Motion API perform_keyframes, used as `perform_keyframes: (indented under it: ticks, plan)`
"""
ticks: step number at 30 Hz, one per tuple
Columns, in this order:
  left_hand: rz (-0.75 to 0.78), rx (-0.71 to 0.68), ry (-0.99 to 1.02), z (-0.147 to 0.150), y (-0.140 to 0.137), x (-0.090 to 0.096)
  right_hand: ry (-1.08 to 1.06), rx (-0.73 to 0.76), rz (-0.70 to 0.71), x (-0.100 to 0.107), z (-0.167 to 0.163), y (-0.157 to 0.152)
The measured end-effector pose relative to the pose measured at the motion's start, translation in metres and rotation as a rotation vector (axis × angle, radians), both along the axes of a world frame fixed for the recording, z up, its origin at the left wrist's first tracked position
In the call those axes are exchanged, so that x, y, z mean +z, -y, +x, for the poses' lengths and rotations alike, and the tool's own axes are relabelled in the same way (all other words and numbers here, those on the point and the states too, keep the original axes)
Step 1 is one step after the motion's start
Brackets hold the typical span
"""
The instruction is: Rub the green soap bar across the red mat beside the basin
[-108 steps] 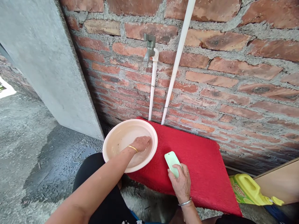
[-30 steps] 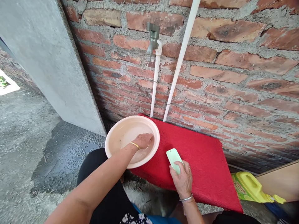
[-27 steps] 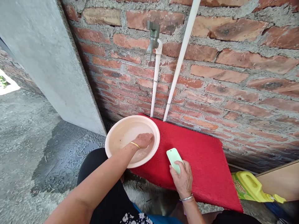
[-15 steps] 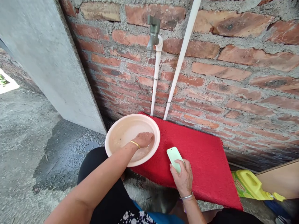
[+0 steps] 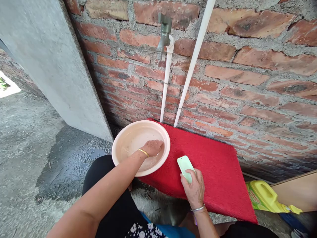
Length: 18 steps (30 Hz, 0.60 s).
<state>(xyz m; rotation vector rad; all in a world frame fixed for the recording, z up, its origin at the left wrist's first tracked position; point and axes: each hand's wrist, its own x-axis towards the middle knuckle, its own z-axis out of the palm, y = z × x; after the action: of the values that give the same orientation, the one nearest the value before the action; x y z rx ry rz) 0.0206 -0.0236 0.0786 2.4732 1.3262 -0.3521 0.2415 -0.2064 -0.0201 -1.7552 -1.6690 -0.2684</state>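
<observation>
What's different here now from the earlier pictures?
Mostly the view: it tips slightly further down, so the tap and the pale pink basin sit a little higher in the picture. Nothing was visibly grabbed or let go. The left hand stays inside the basin; the right hand keeps its grip on the pale green oblong item.

Red-covered bench (image 5: 220, 175), pale basin (image 5: 121, 142) on top

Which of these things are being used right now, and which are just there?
In use:
peach-coloured basin, the left hand inside
pale green oblong object, gripped by the right hand
red cover, beneath that object

Just around:
yellow jug
wall tap
white pipes
</observation>
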Motion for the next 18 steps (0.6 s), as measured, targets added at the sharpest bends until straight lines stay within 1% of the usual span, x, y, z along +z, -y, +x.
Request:
perform_keyframes:
  ticks: [18]
  plan:
    - [-0.012,-0.013,-0.004,-0.0006,0.0002,-0.0004,0.008,0.013,-0.006,0.0028,0.0001,0.0004]
